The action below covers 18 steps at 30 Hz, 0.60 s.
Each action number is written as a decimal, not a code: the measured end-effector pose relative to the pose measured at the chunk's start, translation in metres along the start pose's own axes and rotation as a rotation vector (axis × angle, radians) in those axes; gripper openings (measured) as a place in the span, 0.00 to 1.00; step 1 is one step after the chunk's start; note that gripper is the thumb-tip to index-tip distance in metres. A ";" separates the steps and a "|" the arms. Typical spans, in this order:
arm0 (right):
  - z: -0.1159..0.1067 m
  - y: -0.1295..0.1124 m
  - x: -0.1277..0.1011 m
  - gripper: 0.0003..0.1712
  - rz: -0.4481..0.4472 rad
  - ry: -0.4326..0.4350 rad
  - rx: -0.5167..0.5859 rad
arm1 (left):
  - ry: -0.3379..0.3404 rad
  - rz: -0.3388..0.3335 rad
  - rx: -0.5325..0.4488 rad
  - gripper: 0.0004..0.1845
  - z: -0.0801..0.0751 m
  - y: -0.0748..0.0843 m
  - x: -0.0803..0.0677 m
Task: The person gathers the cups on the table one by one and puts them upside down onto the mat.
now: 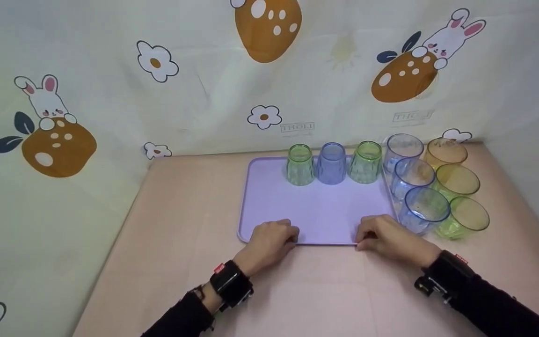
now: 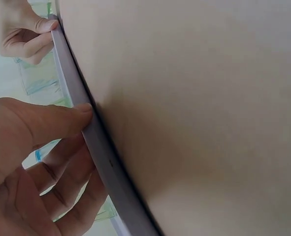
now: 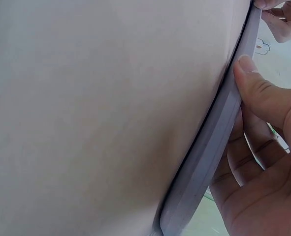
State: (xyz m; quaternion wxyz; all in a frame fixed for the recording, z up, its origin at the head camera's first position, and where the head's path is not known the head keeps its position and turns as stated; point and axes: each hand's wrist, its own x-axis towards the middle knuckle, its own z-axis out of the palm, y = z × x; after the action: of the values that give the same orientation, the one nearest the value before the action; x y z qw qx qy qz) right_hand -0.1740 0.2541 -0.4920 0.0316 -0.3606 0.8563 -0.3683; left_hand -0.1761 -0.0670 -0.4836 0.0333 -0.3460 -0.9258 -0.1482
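A lilac tray [image 1: 316,213] lies flat on the table. My left hand [image 1: 272,241] grips its near rim left of the middle, thumb on the outer side and fingers curled over the top. Toward the near right corner, my right hand [image 1: 386,236] holds the same rim in a like pinch. Both wrist views show a thumb pressed to the rim's outer wall. Along the tray's far side stand a green glass [image 1: 300,166], a blue glass [image 1: 331,164] and another green glass [image 1: 366,164], narrow ends up, in a row.
Close to the tray's right side, several glasses stand mouth up in two columns: blue ones such as this blue glass [image 1: 425,210], an orange glass [image 1: 446,152], and yellow-green ones like this glass [image 1: 463,217]. A printed curtain [image 1: 204,121] hangs behind the pinkish table [image 1: 180,210].
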 end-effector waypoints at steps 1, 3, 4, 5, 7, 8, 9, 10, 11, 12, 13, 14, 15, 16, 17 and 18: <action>0.000 0.000 0.000 0.09 0.000 -0.001 -0.001 | 0.005 -0.002 0.009 0.04 0.001 0.001 0.000; 0.000 0.001 -0.001 0.08 0.007 -0.004 0.000 | 0.013 -0.007 0.026 0.05 0.002 0.002 0.000; 0.000 0.001 -0.001 0.08 0.011 -0.004 -0.002 | 0.018 -0.008 0.031 0.05 0.002 0.002 -0.001; 0.000 0.001 -0.001 0.08 0.014 -0.005 -0.004 | 0.023 -0.007 0.036 0.06 0.003 0.003 -0.001; 0.000 0.001 -0.002 0.09 0.021 -0.005 -0.007 | 0.034 -0.007 0.043 0.07 0.003 0.003 -0.001; 0.000 0.001 -0.003 0.09 0.024 -0.006 -0.010 | 0.037 -0.009 0.043 0.07 0.004 0.004 -0.001; 0.000 0.001 -0.004 0.09 0.021 -0.004 -0.016 | 0.040 -0.012 0.044 0.08 0.004 0.004 -0.001; 0.000 0.001 -0.004 0.08 0.019 -0.005 -0.021 | 0.041 -0.015 0.045 0.08 0.004 0.004 -0.002; 0.000 0.000 -0.004 0.08 0.014 -0.006 -0.027 | 0.041 -0.018 0.045 0.08 0.003 0.004 -0.002; 0.000 0.000 -0.005 0.08 0.014 -0.007 -0.029 | 0.040 -0.021 0.045 0.08 0.003 0.004 -0.002; -0.001 -0.001 -0.005 0.08 0.013 -0.010 -0.033 | 0.038 -0.025 0.043 0.08 0.003 0.004 -0.002; -0.001 -0.001 -0.005 0.08 0.012 -0.014 -0.039 | 0.038 -0.027 0.041 0.07 0.003 0.005 -0.002; -0.002 -0.002 -0.006 0.09 0.013 -0.019 -0.047 | 0.037 -0.029 0.039 0.07 0.002 0.005 -0.002; -0.002 -0.003 -0.006 0.09 0.018 -0.027 -0.053 | 0.036 -0.032 0.038 0.06 0.002 0.005 -0.003; -0.003 -0.004 -0.006 0.10 0.026 -0.035 -0.062 | 0.037 -0.034 0.037 0.05 0.002 0.005 -0.003; -0.004 -0.006 -0.007 0.10 0.037 -0.045 -0.069 | 0.039 -0.035 0.037 0.05 0.002 0.005 -0.003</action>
State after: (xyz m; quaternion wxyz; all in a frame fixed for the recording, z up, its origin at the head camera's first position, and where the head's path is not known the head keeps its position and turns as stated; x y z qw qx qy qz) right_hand -0.1669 0.2583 -0.4870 0.0451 -0.3537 0.8742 -0.3296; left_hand -0.1705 -0.0653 -0.4846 0.0551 -0.3261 -0.9335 -0.1383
